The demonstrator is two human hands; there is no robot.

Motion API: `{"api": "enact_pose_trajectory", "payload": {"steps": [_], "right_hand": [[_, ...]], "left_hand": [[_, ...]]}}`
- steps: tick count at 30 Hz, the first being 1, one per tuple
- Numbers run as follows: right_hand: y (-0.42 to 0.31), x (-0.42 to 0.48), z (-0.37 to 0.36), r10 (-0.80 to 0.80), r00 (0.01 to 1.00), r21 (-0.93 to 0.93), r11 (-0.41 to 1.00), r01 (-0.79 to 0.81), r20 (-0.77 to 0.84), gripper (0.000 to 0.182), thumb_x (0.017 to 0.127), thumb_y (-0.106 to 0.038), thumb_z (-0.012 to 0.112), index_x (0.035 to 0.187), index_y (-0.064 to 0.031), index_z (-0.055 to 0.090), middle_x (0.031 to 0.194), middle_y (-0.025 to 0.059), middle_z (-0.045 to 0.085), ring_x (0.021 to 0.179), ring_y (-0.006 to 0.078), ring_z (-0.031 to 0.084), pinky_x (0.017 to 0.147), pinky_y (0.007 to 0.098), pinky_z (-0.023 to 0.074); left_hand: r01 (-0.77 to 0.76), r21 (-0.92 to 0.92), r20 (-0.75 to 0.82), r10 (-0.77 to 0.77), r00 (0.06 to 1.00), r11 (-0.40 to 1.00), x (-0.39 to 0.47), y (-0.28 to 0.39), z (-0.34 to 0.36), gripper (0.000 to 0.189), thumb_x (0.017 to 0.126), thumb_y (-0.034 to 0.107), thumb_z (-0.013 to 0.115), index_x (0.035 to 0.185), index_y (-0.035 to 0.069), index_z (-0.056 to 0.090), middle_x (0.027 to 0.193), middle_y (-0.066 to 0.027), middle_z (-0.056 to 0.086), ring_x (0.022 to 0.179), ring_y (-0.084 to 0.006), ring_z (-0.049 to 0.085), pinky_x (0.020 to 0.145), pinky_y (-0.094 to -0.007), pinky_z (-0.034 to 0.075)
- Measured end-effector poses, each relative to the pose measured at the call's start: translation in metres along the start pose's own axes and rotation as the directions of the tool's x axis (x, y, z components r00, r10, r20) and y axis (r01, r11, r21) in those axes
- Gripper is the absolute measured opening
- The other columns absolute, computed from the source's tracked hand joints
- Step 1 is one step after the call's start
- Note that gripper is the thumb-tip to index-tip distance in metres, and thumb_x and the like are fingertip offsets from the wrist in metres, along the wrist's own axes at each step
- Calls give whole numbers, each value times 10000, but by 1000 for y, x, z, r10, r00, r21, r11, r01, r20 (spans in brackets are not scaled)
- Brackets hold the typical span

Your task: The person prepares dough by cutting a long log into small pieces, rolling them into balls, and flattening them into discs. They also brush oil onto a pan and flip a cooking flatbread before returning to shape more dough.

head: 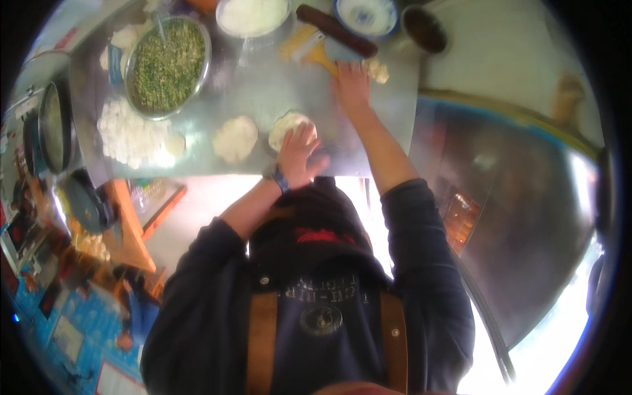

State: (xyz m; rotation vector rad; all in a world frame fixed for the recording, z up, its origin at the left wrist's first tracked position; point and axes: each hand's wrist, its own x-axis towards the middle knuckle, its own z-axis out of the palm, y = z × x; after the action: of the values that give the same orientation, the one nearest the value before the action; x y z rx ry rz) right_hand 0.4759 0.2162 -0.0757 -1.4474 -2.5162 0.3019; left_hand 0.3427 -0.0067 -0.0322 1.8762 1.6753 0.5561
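Observation:
My left hand (297,155), with a dark band at its wrist, lies over the near edge of a flattened dough round (287,124). Its fingers are spread on the dough. Left of it is a second dough round (235,139), flat on the metal work table (207,170). Farther out, my right hand (353,84) has its fingers on the handle end of a flat yellow-handled brush (318,55); how firmly they close is partly hidden. A small dough lump (377,70) lies right beside those fingers.
A steel bowl of chopped green filling (168,66) holds a utensil. White dough pieces (129,132) are piled nearby. At the back are a white-filled bowl (253,15), a dark rolling pin (335,30), a blue-rimmed bowl (366,16) and a dark pot (424,29). Pans (55,127) stand left.

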Motion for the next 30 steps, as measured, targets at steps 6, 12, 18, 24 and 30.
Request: {"api": "enact_pose_trajectory", "payload": {"steps": [6, 12, 18, 24, 30], "right_hand": [[34, -68, -32, 48, 983, 364, 925, -112, 180, 488, 916, -181, 660, 1398, -156, 583, 1094, 190, 619, 964, 388, 641, 847, 457, 531], [115, -247, -139, 225, 861, 116, 944, -308, 455, 477, 935, -173, 655, 1407, -135, 599, 992, 189, 648, 867, 369, 644, 790, 453, 547], [95, -259, -142, 673, 641, 748, 195, -635, 369, 273, 1008, -177, 620, 1237, -32, 651, 908, 68, 652, 726, 182, 650, 663, 317, 546], [119, -111, -129, 651, 737, 980, -55, -193, 182, 179, 1042, -211, 577, 1089, -39, 597, 966, 86, 664, 812, 180, 681, 741, 319, 589], [186, 7, -130, 613, 770, 984, -113, -138, 178, 211, 1029, -189, 598, 1156, -22, 610, 941, 84, 661, 797, 195, 688, 729, 295, 588]], "left_hand": [[0, 353, 70, -26, 997, 936, 20, -23, -1, 656, 959, 395, 536, 1495, 26, 456, 1611, -123, 366, 1526, -285, 262, 1245, -535, 165], [-65, 379, 148, 9, 989, 923, 47, -22, 3, 796, 905, 469, 585, 1516, -10, 408, 1612, -167, 342, 1522, -335, 263, 1223, -614, 137], [-65, 426, 150, 1, 989, 902, 58, -12, 7, 818, 927, 537, 568, 1534, 18, 391, 1628, -102, 327, 1534, -297, 232, 1230, -609, 106], [65, -536, -192, -197, 961, 841, 78, -27, -30, 670, 930, 377, 703, 1461, 31, 486, 1449, -187, 523, 1346, -353, 487, 1144, -435, 363], [559, -192, 308, -491, 815, 807, 41, -60, -36, 276, 895, 166, 753, 1090, -18, 687, 904, -41, 696, 813, -198, 660, 776, -364, 539]]}}
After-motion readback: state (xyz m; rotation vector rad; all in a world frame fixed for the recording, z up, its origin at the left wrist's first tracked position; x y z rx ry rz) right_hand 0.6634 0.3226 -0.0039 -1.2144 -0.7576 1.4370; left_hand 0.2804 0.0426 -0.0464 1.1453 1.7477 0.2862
